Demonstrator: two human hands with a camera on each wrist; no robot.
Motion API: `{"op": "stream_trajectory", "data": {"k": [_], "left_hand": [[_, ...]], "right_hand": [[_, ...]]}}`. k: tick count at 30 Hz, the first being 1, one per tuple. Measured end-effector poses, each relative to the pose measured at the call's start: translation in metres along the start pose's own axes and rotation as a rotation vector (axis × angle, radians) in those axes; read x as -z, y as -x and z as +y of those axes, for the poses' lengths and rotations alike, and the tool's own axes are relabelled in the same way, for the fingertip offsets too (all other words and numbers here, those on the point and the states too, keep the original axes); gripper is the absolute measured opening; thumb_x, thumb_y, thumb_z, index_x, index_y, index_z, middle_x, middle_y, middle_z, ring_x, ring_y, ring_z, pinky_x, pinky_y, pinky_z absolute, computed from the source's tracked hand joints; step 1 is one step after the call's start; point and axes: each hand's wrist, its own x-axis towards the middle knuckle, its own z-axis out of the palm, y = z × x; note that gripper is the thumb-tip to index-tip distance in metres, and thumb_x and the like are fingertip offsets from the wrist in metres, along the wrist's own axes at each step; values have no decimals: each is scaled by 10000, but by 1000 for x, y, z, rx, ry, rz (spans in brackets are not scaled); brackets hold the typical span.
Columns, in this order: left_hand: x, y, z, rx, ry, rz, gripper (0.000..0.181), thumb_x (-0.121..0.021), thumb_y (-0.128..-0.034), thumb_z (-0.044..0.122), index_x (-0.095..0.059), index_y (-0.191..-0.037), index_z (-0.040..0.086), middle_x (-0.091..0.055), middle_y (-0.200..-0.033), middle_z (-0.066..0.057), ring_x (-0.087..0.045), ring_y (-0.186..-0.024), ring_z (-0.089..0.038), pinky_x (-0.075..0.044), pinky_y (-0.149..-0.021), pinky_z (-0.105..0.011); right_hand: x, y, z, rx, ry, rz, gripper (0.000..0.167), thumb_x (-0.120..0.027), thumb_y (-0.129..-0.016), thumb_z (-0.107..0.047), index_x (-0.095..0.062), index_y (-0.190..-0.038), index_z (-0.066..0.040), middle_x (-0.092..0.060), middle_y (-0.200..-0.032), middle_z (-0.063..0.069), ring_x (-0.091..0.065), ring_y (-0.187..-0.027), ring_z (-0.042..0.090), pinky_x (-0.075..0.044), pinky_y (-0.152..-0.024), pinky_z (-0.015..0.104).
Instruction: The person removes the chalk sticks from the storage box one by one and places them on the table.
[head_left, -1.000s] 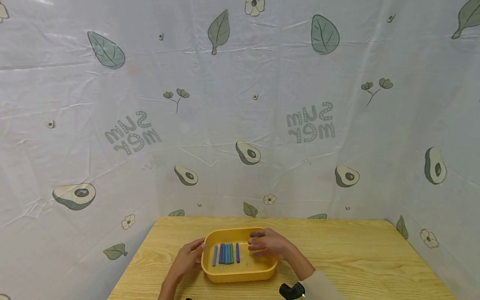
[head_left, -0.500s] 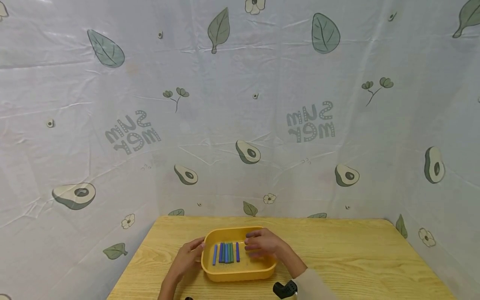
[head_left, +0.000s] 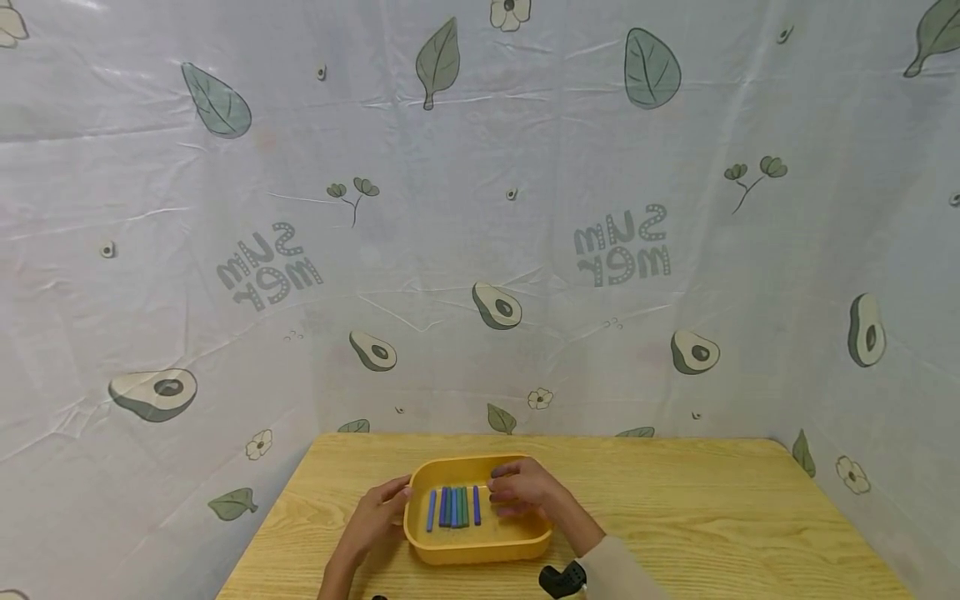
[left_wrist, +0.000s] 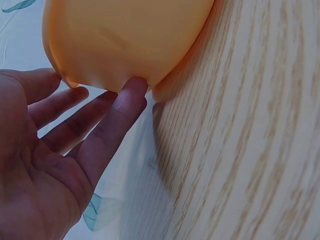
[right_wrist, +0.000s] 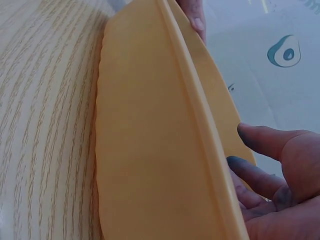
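A yellow plastic tray point(head_left: 480, 552) stands on the wooden table. Inside it lie several blue, purple and green sticks point(head_left: 454, 507) that look like pastels, mostly side by side. One blue stick point(head_left: 431, 511) lies apart on the left, and a purple stick point(head_left: 476, 505) apart on the right. My left hand point(head_left: 375, 515) holds the tray's left end, thumb at the rim, fingers against the wall point(left_wrist: 130, 45). My right hand point(head_left: 528, 487) is over the tray's right part, thumb and index apart, with dark-stained fingertips point(right_wrist: 245, 131). Nothing shows between them; the lower fingers are partly hidden by the tray wall.
The wooden table point(head_left: 690, 517) extends to both sides of the tray. A pale sheet point(head_left: 420, 250) printed with leaves and avocados hangs behind and around the table. A black device point(head_left: 562, 581) is at my right wrist.
My right hand has shifted slightly left inside the tray. The sticks and my left hand stay in place.
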Motion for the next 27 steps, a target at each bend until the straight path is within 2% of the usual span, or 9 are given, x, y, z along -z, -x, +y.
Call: {"op": "stream_trajectory", "data": {"k": [9,15,27], "left_hand": [[0,0,3,-12,-30,4,539,-562,-1133,318,-535,-1560,-9,-567,-1536,-315,-713,-1233,-379,-671,-802,-397],[0,0,6,-12,-34,30,517,-566,-1130,291,-551,-1544,-18,-585,-1523,-305,-703,-1244,-381,-667,-821,-415],[-1,-2,4,-1,-37,26,508,-552,-1137,283,-553,-1539,-26,-578,-1526,-312,-724,-1207,-369,-669,-813,-420]], "right_hand": [[-5,-1,-3,-24,19,36,514,-734,-998,-69,-564,-1402,199,-736,-1234,298,-748,-1126,449,-668,-824,494],[-12,-5,-4,-33,54,65,487,-764,-985,-79,-604,-1361,187,-763,-1138,281,-769,-1071,434,-670,-798,488],[-24,-12,1,-90,89,142,441,-798,-962,-82,-664,-1307,158,-788,-1046,194,-789,-939,300,-674,-739,436]]}}
